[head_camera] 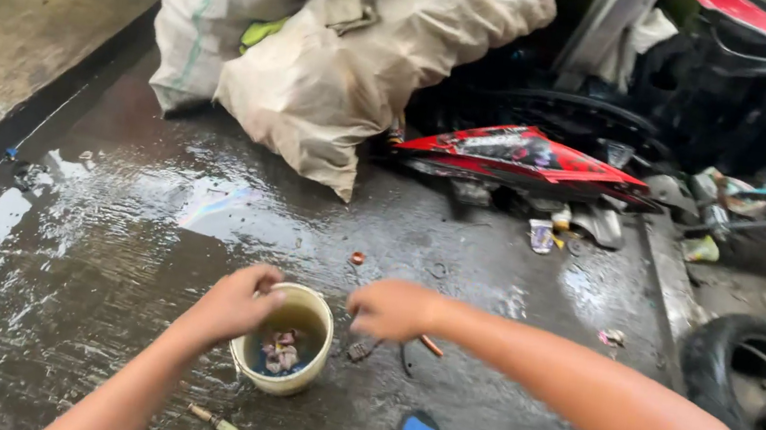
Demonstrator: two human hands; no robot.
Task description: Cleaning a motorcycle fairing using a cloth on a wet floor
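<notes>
- The left hand (pixel 233 304) grips the rim of a small cream tub (pixel 285 340) on the wet floor (pixel 146 240); it is best held steady and level.
- The right hand (pixel 392 309), fingers curled shut, hovers just beside the tub over small metal parts (pixel 363 348); what it holds cannot be told.
- A hose end (pixel 220 425) lies near; a red fairing (pixel 523 157), sacks (pixel 326 55) and a tyre (pixel 760 403) crowd the far and right edges.

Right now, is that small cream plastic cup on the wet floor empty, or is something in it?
Not empty. The small cream plastic cup stands upright and holds a few small pinkish pieces at its bottom; the left hand grips its rim.
</notes>
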